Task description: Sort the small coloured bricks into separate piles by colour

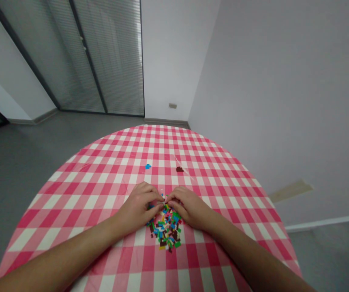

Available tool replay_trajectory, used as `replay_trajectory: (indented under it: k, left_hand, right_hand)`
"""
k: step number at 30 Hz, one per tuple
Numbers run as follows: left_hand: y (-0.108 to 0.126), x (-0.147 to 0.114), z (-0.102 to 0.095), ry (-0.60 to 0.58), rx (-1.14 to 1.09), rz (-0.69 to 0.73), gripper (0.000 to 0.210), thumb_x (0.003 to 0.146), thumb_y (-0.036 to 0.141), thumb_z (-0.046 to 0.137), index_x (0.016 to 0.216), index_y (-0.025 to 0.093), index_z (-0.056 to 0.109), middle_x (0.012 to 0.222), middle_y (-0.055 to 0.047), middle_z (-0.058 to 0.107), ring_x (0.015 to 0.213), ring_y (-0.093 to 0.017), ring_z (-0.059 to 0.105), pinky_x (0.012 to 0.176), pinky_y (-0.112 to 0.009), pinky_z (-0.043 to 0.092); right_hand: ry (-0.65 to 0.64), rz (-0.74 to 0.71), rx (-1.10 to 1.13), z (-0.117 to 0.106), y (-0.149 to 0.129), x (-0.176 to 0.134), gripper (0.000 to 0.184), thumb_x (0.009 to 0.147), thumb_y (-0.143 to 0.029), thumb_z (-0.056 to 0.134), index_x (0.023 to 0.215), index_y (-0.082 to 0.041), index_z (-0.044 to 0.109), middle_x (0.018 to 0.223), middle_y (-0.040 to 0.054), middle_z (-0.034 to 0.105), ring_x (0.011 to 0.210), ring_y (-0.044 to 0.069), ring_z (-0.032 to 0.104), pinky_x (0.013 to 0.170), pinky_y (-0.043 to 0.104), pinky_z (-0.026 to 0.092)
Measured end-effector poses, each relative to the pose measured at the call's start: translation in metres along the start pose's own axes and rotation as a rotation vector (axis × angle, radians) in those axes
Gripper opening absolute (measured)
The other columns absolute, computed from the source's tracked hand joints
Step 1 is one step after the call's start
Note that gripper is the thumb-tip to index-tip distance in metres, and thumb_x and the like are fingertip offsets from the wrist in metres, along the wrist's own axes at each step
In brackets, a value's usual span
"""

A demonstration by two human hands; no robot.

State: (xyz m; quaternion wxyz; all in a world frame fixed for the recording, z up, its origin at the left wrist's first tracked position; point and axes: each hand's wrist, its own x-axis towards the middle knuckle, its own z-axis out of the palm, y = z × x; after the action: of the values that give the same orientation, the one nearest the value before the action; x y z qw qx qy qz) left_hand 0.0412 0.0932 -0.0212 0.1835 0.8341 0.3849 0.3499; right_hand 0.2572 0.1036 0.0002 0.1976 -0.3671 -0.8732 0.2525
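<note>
The left hand and right hand, at the pile's ten and two, bend fingertips inward, probably for fine control; any grip is unclear. Beyond, towards twelve, a blue piece and brown piece sit apart, perhaps against mixing. Small, blocky, plastic-looking bits; checked tablecloth.

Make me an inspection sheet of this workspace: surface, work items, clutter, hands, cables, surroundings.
Surface: red-and-white checked tablecloth, with some creases.
Work items: heap of small coloured pieces; farther out, a blue cluster and, to its right, a dark brown cluster.
Clutter: nothing seen.
Hands: left hand and right hand nearly meet at the heap's far end; whether they grip a piece is too small to tell.
Cables: nothing seen.
Surroundings: blinds behind glass, pale wall, grey floor.
</note>
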Motion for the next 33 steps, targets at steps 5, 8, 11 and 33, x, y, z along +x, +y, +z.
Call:
replay_trajectory:
  k: [5, 8, 11, 33]
  left_hand:
    - [0.0018, 0.0002, 0.0003, -0.020, -0.017, 0.015, 0.006, 0.086, 0.018, 0.064, 0.083, 0.022, 0.069, 0.083, -0.002, 0.065, 0.082, -0.020, 0.057, 0.076, -0.036, 0.042]
    - [0.0033, 0.0004, -0.0003, -0.020, -0.022, 0.014, 0.007, 0.085, 0.016, 0.065, 0.082, 0.022, 0.068, 0.084, -0.002, 0.066, 0.083, -0.019, 0.057, 0.077, -0.036, 0.042]
    - [0.0041, 0.0005, -0.0006, -0.018, -0.030, 0.023, 0.006, 0.084, 0.016, 0.066, 0.082, 0.022, 0.068, 0.084, -0.002, 0.066, 0.083, -0.019, 0.057, 0.077, -0.036, 0.042]
    - [0.0039, 0.0005, -0.0043, -0.039, -0.029, -0.003, 0.011, 0.092, 0.021, 0.059, 0.088, 0.022, 0.070, 0.086, -0.003, 0.065, 0.084, -0.020, 0.057, 0.078, -0.036, 0.042]
  right_hand:
    - [-0.034, 0.008, 0.019, 0.0019, -0.0014, -0.0003, 0.009, 0.094, -0.019, 0.055, 0.092, -0.016, 0.063, 0.088, 0.0066, 0.065, 0.084, 0.019, 0.058, 0.076, 0.031, 0.046]
    - [-0.031, 0.013, 0.025, 0.0023, -0.0011, -0.0004, 0.009, 0.094, -0.019, 0.055, 0.092, -0.016, 0.064, 0.088, 0.0064, 0.065, 0.084, 0.019, 0.059, 0.075, 0.030, 0.046]
    - [-0.025, 0.012, 0.021, 0.0020, -0.0012, -0.0003, 0.010, 0.094, -0.019, 0.054, 0.091, -0.016, 0.063, 0.088, 0.0065, 0.065, 0.083, 0.019, 0.058, 0.075, 0.030, 0.046]
    - [0.024, -0.011, 0.047, 0.0017, -0.0030, -0.0005, 0.013, 0.094, -0.021, 0.055, 0.092, -0.017, 0.067, 0.085, 0.0054, 0.067, 0.081, 0.018, 0.059, 0.073, 0.029, 0.046]
